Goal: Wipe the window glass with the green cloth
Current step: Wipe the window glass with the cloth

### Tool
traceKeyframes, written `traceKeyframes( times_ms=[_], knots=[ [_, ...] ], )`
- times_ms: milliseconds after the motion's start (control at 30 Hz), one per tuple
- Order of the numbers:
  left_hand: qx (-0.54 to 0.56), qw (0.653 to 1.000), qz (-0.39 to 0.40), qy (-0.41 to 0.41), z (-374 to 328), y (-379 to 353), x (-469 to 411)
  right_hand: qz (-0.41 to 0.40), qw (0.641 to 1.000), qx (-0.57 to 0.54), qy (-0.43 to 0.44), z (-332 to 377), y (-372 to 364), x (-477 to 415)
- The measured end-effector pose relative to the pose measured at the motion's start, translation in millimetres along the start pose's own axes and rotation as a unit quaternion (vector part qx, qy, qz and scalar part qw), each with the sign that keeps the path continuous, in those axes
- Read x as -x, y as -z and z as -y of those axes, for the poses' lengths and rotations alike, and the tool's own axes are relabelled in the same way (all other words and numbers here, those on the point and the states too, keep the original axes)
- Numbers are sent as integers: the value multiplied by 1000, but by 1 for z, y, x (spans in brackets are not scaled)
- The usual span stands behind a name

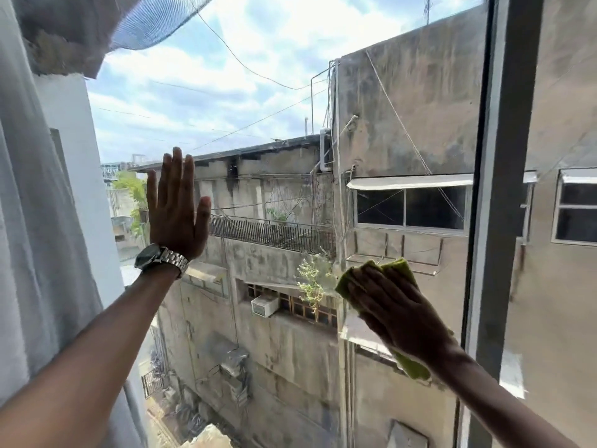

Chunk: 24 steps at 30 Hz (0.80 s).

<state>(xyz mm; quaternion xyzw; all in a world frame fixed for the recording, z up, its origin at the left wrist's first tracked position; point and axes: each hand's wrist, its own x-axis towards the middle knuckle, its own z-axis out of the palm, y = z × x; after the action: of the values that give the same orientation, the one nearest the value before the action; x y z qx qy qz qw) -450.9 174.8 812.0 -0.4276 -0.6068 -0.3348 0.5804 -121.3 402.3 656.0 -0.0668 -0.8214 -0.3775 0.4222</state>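
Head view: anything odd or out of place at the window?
Nothing damaged or askew. One oddity: the left hand is spread bare and flat against the window glass, which could leave prints on glass being cleaned. The right hand presses the green cloth to the pane beside the frame, as expected.

The cloth [402, 270] is green, soft and matt. The glass [258, 92] is smooth and clear. The watch [161, 258] is shiny metal. The curtain [38, 221] is thin white fabric. The frame [497, 189] is matt grey.

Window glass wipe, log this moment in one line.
right hand presses green cloth on window glass | left hand flat, empty
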Motion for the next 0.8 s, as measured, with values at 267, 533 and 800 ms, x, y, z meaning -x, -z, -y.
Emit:
traceKeyframes(
  times_ms=[267,533,800],
  knots=[
    [-8,999,-30,-14,6,-7,3,-96,986,-10,-139,-75,51,-174],
    [2,1000,-24,-11,6,-7,3,-133,967,-33,-217,-50,58,-270],
    [2,1000,-22,-17,7,-4,3,63,980,59,181,22,4,-80]
  ],
)
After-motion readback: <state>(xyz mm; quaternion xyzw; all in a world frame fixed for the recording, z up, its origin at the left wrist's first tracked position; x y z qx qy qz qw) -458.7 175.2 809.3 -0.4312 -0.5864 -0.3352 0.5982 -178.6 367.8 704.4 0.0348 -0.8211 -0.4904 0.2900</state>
